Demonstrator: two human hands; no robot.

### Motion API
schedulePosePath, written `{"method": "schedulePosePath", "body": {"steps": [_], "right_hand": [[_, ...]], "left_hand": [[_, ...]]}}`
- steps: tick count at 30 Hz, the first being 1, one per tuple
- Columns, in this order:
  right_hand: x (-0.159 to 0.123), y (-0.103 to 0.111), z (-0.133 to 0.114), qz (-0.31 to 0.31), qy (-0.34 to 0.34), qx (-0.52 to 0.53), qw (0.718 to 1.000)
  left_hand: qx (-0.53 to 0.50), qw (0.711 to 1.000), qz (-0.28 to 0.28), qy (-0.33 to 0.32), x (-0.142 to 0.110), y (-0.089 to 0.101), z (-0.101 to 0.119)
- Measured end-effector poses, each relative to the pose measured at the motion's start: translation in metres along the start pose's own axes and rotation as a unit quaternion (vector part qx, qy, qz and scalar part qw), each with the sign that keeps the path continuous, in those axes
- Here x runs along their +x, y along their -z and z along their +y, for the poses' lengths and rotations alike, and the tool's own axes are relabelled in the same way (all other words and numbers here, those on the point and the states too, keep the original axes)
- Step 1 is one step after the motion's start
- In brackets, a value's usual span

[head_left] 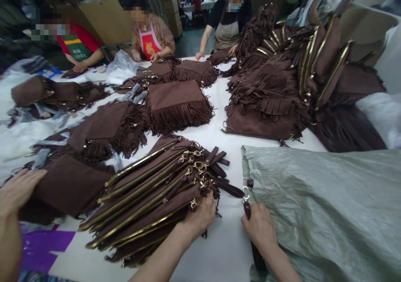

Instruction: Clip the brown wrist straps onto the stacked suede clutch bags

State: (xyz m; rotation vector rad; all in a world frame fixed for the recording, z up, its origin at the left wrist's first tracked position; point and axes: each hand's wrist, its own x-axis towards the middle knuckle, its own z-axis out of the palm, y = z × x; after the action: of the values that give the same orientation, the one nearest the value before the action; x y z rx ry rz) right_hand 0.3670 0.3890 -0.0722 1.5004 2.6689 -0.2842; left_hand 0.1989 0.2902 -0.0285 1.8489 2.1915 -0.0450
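Dark strap [247, 211] is clutched in R hand [262, 227], clasp [246, 194] exposed, prob. for easy access; zip bags [153, 194] are overlapped on bench [227, 232], hardware ends tog., prob. to be reached quickly; L hand [203, 213] is rested at bags' end, grip can't be told

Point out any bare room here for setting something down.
White tabletop shows bare between the left hand and right hand, and as a strip between the centre fringed bag and the tall bag pile. It is crowded at that pile, at the zipped bags and along the left side.
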Motion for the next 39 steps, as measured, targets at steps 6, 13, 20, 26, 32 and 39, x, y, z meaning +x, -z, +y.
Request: {"method": "schedulePosePath", "body": {"steps": [6, 13, 20, 26, 32, 39], "right_hand": [[-0.003, 0.010, -0.011, -0.059, -0.031, 0.042, 0.997], [0.023, 0.003, -0.013, -0.095, -0.119, 0.161, 0.975], [0.018, 0.018, 0.008, -0.101, -0.065, 0.373, 0.920], [-0.004, 0.040, -0.026, -0.177, -0.010, 0.562, 0.808], [-0.016, 0.028, -0.048, -0.173, 0.047, 0.513, 0.840], [-0.019, 0.004, -0.050, 0.121, 0.204, 0.275, 0.932]], "left_hand": [[0.114, 0.986, -0.110, -0.060, 0.005, 0.016, 0.005], [0.122, 0.983, -0.119, -0.069, 0.007, 0.015, 0.002], [0.137, 0.982, -0.099, -0.087, 0.004, 0.021, 0.006], [0.086, 0.988, -0.069, -0.106, -0.003, 0.017, 0.003], [0.082, 0.991, -0.094, -0.039, 0.005, 0.035, 0.006], [0.054, 0.994, -0.100, 0.007, 0.007, 0.024, 0.007]]}}
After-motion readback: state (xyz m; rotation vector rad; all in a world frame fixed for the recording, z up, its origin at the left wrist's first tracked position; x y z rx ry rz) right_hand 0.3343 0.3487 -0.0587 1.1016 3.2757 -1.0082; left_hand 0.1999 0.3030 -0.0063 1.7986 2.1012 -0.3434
